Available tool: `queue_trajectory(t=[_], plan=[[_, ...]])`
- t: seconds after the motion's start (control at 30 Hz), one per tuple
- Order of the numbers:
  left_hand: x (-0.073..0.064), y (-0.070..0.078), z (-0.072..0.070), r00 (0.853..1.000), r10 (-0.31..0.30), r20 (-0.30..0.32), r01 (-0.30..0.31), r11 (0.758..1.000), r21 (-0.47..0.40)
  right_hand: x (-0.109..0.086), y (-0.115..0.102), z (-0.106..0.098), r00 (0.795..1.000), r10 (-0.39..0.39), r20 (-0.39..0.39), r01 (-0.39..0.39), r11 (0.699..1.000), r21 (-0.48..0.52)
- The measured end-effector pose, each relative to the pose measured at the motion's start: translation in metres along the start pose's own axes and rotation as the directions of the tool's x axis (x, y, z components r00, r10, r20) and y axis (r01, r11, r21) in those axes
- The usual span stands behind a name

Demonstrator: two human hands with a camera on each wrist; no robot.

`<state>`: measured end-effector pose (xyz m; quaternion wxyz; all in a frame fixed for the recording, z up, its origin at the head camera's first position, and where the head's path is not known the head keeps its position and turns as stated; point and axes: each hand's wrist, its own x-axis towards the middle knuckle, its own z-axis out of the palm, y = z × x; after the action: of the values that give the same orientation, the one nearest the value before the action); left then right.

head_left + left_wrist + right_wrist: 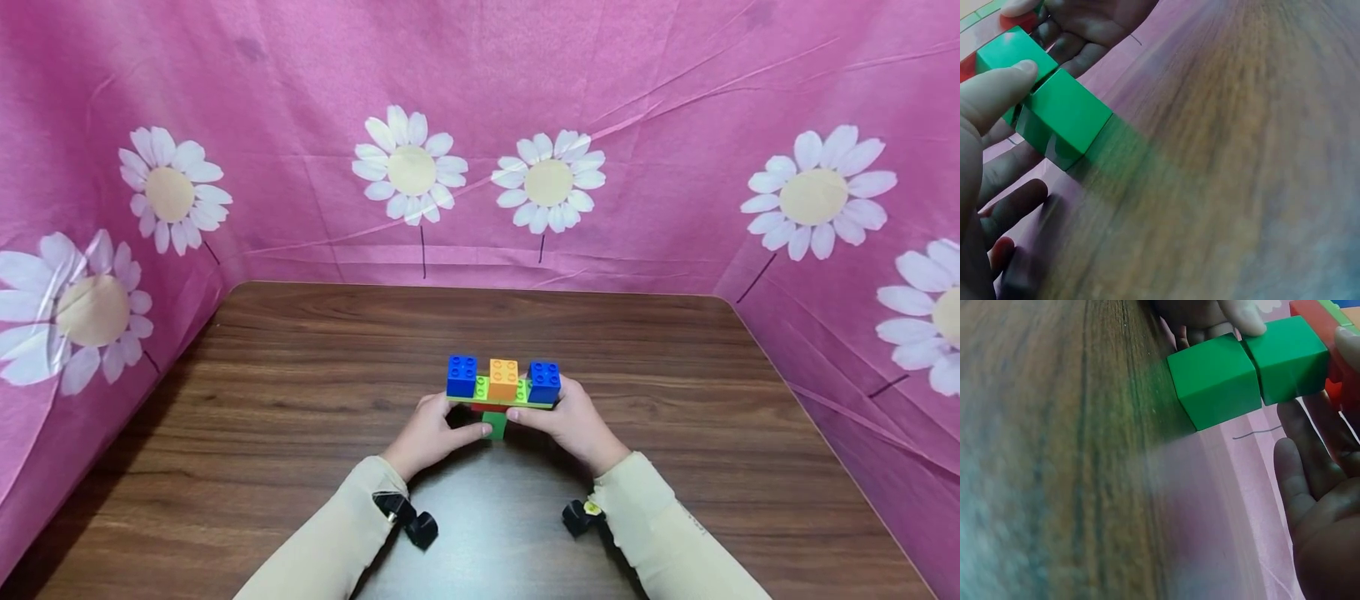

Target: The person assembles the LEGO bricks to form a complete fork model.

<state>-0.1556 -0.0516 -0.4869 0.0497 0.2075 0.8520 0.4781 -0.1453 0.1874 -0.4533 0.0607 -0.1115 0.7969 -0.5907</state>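
Note:
A toy building-block structure stands upright near the table's middle. Its column is two stacked green blocks [1216, 378], with a thin dark gap between them. Above come a red block [1315, 325] and a long lime-green plate [480, 387]. On the plate sit a blue block [461, 377] at the left, an orange block [503, 380] in the middle and another blue block [544, 382] at the right. My left hand [429, 435] grips the column, thumb on the upper green block. My right hand [573, 421] holds the structure higher up, its thumb by the red block; its other fingers are behind.
The brown wood-grain table [315, 350] reaches back to a pink cloth [480, 67] with white daisies, which hangs on the far side and both flanks. Black wrist cameras are strapped over both light sleeves [652, 517].

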Motion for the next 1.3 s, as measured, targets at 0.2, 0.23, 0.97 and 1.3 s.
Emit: queue_trajectory(t=[0.2, 0.23, 0.97, 1.3], plan=[[0.0004, -0.0003, -0.0004, 1.0, 0.031, -0.003, -0.031, 0.999, -0.024, 0.0007, 0.0012, 0.0006, 1.0, -0.008, 0.017, 0.008, 1.0, 0.011], [0.0005, 0.0001, -0.0004, 0.999, 0.033, -0.003, -0.033, 0.999, -0.027, 0.001, 0.0019, 0.0008, 1.0, -0.011, 0.021, 0.011, 1.0, 0.01], [0.0006, 0.0032, 0.0002, 1.0, 0.01, 0.028, -0.009, 0.999, -0.05, -0.0004, 0.0054, 0.0044, 0.999, -0.027, 0.023, 0.026, 0.999, 0.023], [0.0001, 0.0029, 0.0026, 1.0, 0.028, 0.003, -0.028, 0.999, 0.019, -0.001, 0.0067, 0.0064, 0.999, -0.04, 0.016, 0.04, 0.998, 0.042]])
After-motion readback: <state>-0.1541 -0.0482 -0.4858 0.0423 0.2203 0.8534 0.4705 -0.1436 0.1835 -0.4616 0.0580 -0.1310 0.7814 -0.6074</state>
